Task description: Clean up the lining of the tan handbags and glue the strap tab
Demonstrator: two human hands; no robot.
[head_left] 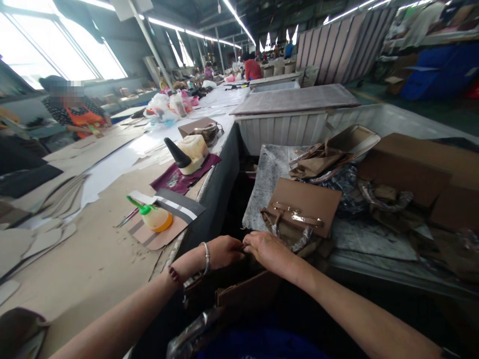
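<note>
My left hand [223, 252], with a silver bangle and a bead bracelet at the wrist, is closed and meets my right hand [270, 253] over the dark gap between two tables. Both hands have their fingers curled and pinch something small and dark that I cannot make out. Just beyond my right hand lies a brown leather handbag [303, 207] with wrapped handles and a flap with a metal clasp. A brown leather piece [249, 294] sits below my hands, near my lap.
A glue bottle with a green cap [154, 217] lies on card pieces to the left. Further back stand a cream jug with a black spout [189, 154], more brown bags [329, 154] and brown boxes [411, 169] at the right. Other workers sit along the long table [82, 259].
</note>
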